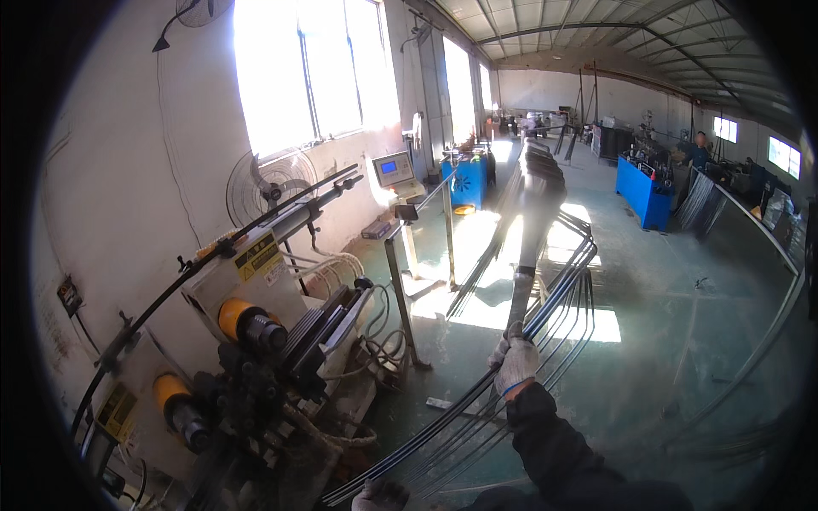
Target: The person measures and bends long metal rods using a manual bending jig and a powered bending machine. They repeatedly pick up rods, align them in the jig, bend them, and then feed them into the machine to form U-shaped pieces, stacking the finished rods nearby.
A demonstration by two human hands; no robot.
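My right hand, in a white work glove with a dark sleeve behind it, is closed around a bundle of long dark metal rods. The rods run from the bottom edge up and away to the right, where their far ends bend into a loop. My left hand, also gloved, shows only partly at the bottom edge and grips the near end of the same bundle. More long rods lie stacked on a rack stretching away ahead of my hands.
A rod-feeding machine with yellow motors and cables stands at my left by the white wall. Behind it are a floor fan, a control panel, blue cabinets and a distant person. The floor is green concrete with bright sun patches.
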